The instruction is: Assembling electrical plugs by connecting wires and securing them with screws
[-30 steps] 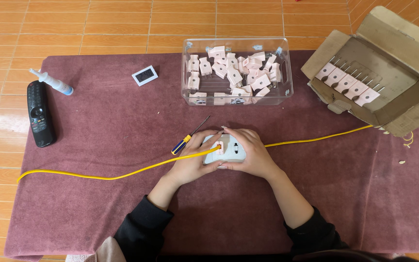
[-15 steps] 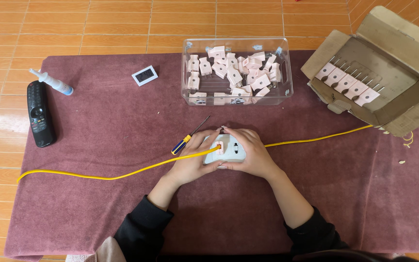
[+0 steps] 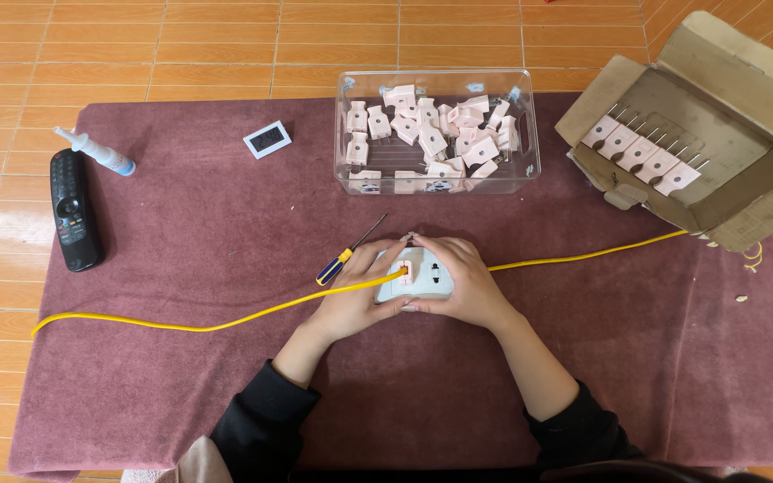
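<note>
Work in hand: both hands on a small white socket block [image 3: 420, 275] at mid-mat, pale pink insert showing on its top face.
Left hand [image 3: 357, 291]: fingers curled against the block's left side, clamped on it; yellow cable [image 3: 208, 324] runs under or past the fingers into the block.
Right hand [image 3: 464, 284]: wrapped round the block's right and near edge, clamped on it as well.
Done, by the look: cable end already seated at the pink insert; block reads as closed up or nearly so.
Left, by the look: yellow-handled screwdriver [image 3: 344, 256] lies just beside the left hand, not held; any screw-tightening not in hand now.
Stock: clear bin [image 3: 347, 134] of pink parts beyond the hands; open cardboard box [image 3: 735, 134] to the right with a row of pink pieces.
Hidden: block's sides and underside covered by fingers; screws not visible; cannot tell how the cable is fixed inside.
Cut off: cable's right end runs out of view.
</note>
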